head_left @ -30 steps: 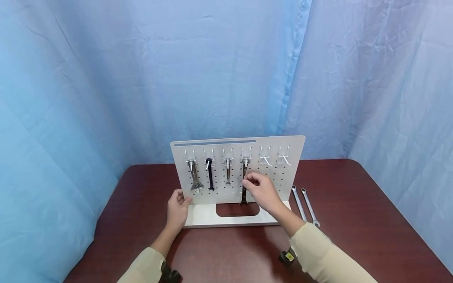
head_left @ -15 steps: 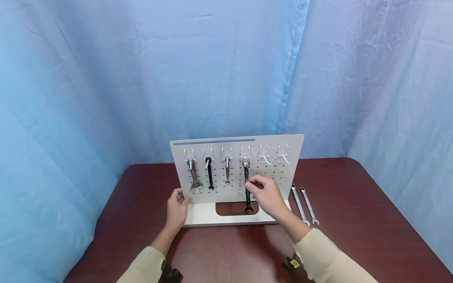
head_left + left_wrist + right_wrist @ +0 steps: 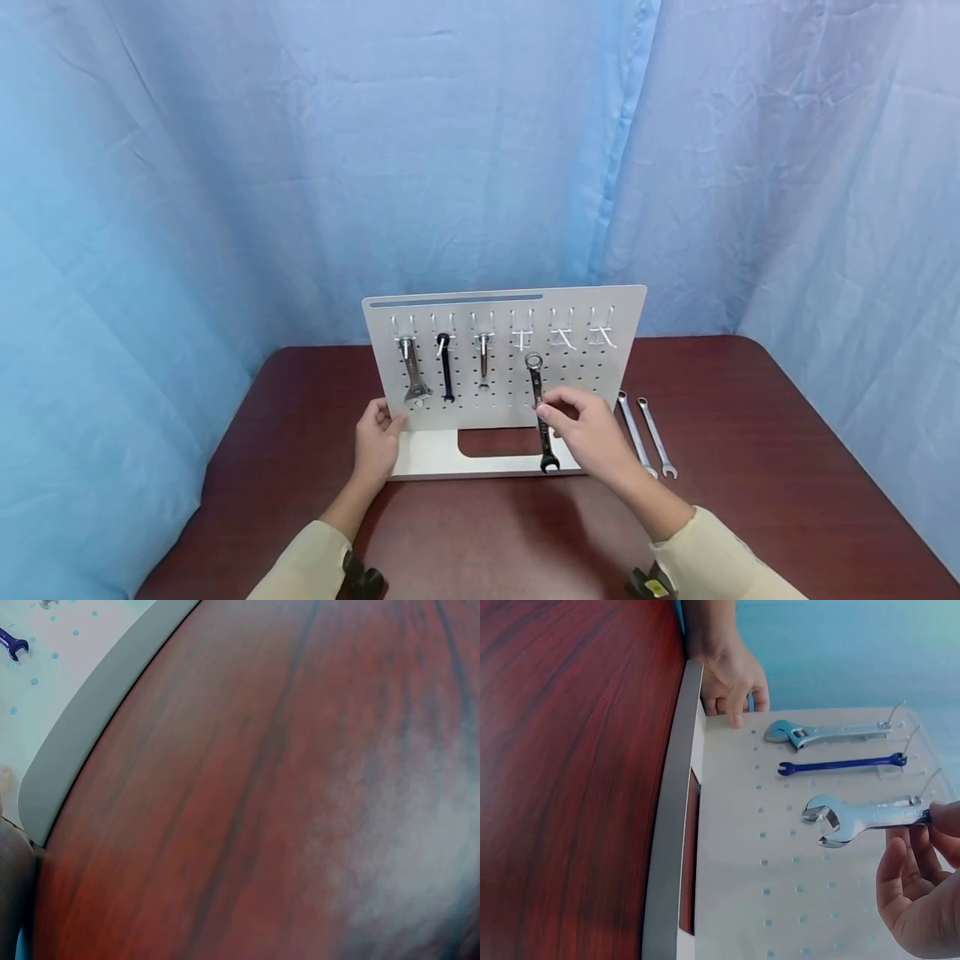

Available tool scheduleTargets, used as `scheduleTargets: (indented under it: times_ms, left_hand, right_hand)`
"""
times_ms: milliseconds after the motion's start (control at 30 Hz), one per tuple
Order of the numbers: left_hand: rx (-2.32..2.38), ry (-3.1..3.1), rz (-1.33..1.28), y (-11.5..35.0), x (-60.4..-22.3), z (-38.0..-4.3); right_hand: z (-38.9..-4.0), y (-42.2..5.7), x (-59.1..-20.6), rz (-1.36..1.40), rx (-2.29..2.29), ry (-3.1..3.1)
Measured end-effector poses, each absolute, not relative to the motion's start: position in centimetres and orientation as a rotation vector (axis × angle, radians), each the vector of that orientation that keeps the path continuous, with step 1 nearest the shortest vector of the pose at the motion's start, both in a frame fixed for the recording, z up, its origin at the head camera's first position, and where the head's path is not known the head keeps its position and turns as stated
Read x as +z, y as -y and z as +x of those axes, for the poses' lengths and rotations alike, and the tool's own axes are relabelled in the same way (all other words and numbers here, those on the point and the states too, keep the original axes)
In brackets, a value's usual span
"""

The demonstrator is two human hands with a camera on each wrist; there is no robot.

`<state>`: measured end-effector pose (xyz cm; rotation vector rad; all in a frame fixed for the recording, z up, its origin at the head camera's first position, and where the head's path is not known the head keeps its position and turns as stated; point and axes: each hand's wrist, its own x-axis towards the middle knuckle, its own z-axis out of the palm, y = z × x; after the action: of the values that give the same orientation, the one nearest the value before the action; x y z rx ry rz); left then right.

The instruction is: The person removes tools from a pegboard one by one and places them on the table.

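Observation:
In the head view my right hand pinches a combination wrench by the middle of its shank. The wrench hangs ring end up, in front of the white pegboard and off its hook. In the right wrist view the wrench's open end points away from the fingers. My left hand grips the board's lower left edge, thumb on the front face. On the board hang an adjustable wrench, a dark blue wrench and a short wrench.
Two silver combination wrenches lie on the dark red table, right of the board. Bare hooks stick out from the board's right half. Blue curtains surround the table.
My right hand has drawn the combination wrench off the fourth hook, moving it toward me, down and to the right. My left hand stays on the board's edge.

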<state>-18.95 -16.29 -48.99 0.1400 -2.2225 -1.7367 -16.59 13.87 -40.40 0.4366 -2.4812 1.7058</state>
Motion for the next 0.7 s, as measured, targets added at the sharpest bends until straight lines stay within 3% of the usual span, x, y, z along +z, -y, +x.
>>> scheduleTargets:
  times_ms: [333, 700]
  left_hand:
    - [-1.799, 2.179, 0.16, 17.2, -53.0, -20.9]
    - [-1.812, 2.175, 0.144, 17.4, -52.8, -21.0]
  right_hand:
    - [-16.1, -20.1, -42.0, 0.379, 1.608, 2.682]
    - [-17.9, -29.6, -45.6, 0.08, 1.628, 2.874]
